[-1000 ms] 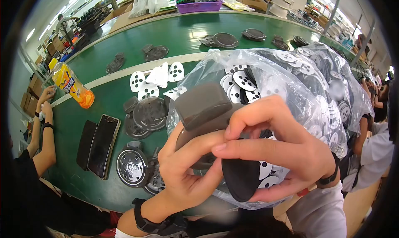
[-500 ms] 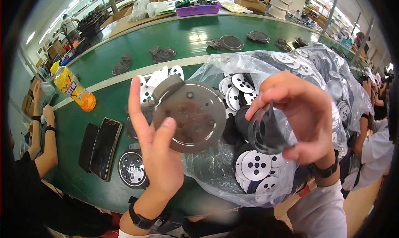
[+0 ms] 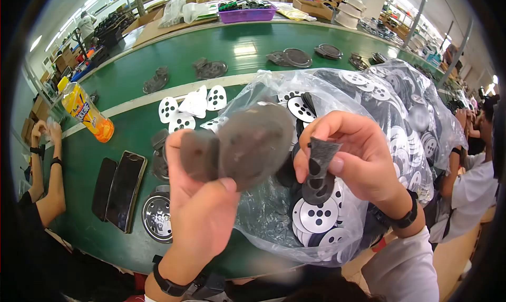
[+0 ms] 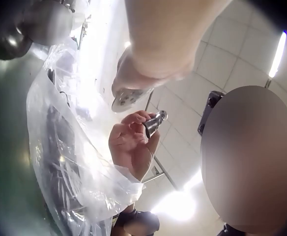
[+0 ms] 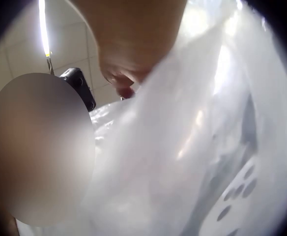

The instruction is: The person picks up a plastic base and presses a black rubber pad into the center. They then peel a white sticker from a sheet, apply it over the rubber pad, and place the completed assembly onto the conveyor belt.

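My left hand (image 3: 203, 220) holds up a dark grey round plastic part (image 3: 255, 144) with a flap at its side, thumb on its near edge; the part is blurred. Beside it, my right hand (image 3: 363, 162) pinches a bent black pad with holes (image 3: 319, 170) between thumb and fingers. Both hands are raised over a clear plastic bag (image 3: 263, 239) filled with round white-faced pads (image 3: 319, 215) that have black holes. In the left wrist view, the pad (image 4: 155, 124) shows edge-on in the right hand (image 4: 129, 145). Bag film covers most of the right wrist view.
Loose white perforated pieces (image 3: 194, 104) lie left of the bag. More round plastic parts (image 3: 157, 217) rest on the green table. Two phones (image 3: 126, 191) and a yellow drink bottle (image 3: 87, 109) are at left. Behind stands a purple basket (image 3: 247, 15).
The hands have moved apart from being together a second ago. The left hand has turned the plastic part to another angle; the right hand now pinches the black pad bent, closer to the left.
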A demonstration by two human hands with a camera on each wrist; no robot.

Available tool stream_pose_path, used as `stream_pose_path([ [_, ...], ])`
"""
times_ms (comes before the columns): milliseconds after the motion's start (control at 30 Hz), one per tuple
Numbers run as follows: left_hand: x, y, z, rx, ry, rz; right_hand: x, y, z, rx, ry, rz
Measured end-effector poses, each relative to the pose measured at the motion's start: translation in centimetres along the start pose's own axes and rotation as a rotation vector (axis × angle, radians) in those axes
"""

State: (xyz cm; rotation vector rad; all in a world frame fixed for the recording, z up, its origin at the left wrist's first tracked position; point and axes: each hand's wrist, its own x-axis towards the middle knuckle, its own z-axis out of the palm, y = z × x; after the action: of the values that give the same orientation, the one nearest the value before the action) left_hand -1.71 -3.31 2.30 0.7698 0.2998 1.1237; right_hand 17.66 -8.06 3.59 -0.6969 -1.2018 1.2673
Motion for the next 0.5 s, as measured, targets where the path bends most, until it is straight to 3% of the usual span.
stream_pose_path([
  [33,-0.2,-0.1,-0.1,-0.077,-0.059,-0.037,0.0,0.2,-0.1,0.042,-0.065,0.0],
  [167,-0.6,-0.7,-0.2,-0.082,-0.133,-0.073,-0.9,1.6,0.6,-0.099,0.049,0.071],
  [300,-0.9,-0.8,0.1,-0.067,-0.015,-0.075,-0.6,1.7,1.1,-0.064,0.032,-0.025],
  [433,-0.7,-0.3,-0.1,-0.097,-0.002,-0.158,-0.9,1.9,0.9,0.03,0.004,-0.037],
  [500,-0.5,-0.2,-0.1,-0.069,0.168,-0.212,-0.7,1.8,0.5,0.09,-0.114,0.018],
])
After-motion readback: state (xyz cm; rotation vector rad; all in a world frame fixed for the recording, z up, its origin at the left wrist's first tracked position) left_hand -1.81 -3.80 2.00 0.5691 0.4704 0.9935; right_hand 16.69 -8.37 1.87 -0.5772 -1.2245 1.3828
